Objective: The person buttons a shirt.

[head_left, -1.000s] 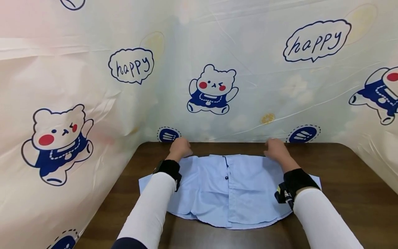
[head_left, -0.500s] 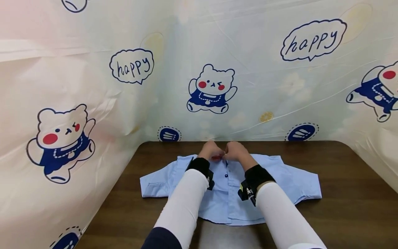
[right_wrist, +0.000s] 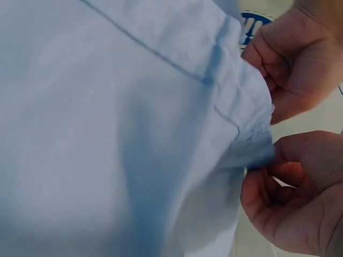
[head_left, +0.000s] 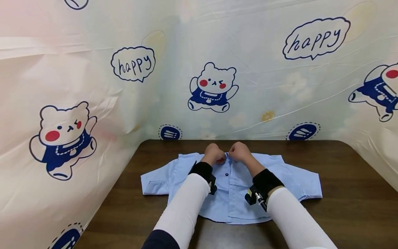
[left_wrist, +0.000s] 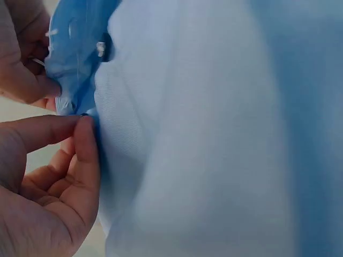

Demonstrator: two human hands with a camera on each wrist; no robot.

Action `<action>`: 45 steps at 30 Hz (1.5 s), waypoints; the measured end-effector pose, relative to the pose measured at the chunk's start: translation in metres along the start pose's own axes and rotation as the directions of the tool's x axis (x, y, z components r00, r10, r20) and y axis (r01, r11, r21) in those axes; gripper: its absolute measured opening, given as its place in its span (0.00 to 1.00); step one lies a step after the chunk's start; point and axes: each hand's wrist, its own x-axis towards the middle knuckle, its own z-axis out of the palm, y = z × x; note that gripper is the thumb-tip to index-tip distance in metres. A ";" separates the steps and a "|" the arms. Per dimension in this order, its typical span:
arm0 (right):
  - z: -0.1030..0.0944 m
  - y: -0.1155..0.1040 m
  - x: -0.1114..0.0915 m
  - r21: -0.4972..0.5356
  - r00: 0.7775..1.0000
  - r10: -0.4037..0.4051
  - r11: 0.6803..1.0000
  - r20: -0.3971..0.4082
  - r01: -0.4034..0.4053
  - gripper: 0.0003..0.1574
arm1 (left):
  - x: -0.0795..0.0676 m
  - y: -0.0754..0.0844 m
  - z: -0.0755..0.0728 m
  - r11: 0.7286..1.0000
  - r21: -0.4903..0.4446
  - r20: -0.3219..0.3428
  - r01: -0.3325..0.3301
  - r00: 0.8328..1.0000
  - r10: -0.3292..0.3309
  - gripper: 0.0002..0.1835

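A light blue short-sleeved shirt [head_left: 214,204] lies spread on the brown table, buttoned front up. My left hand [head_left: 214,154] and right hand [head_left: 239,152] meet at its top edge, by the middle of the collar. In the left wrist view, my left hand [left_wrist: 53,187] pinches a small dark button [left_wrist: 83,114] at the fabric edge between thumb and finger. Just above, the right hand [left_wrist: 24,59] holds the edge strip, which has a buttonhole [left_wrist: 72,31]. The right wrist view has my right hand [right_wrist: 300,187] pinching a fold of the shirt.
A dark button [head_left: 226,174] sits lower on the shirt front. The sleeves stretch out to both sides on the table [head_left: 345,204]. A printed curtain [head_left: 168,86] with bears rises behind the table's back edge.
Both hands have come from the shirt's outer shoulders to the middle of the collar. Over the last half second they have moved only slightly, staying at the top of the front.
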 end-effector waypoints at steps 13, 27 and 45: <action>-0.008 0.005 -0.015 0.378 0.994 0.100 0.920 0.040 -0.108 0.13 | -0.017 -0.002 -0.001 0.758 -0.634 0.161 0.152 0.985 -0.064 0.03; 0.001 0.015 -0.017 0.520 0.983 0.122 0.836 0.137 -0.176 0.13 | -0.023 -0.009 -0.001 0.791 -0.595 0.275 0.139 0.961 0.038 0.08; -0.001 0.013 -0.022 0.530 0.985 0.092 0.834 0.144 -0.155 0.11 | -0.028 -0.009 0.005 0.797 -0.597 0.172 0.091 0.985 0.016 0.03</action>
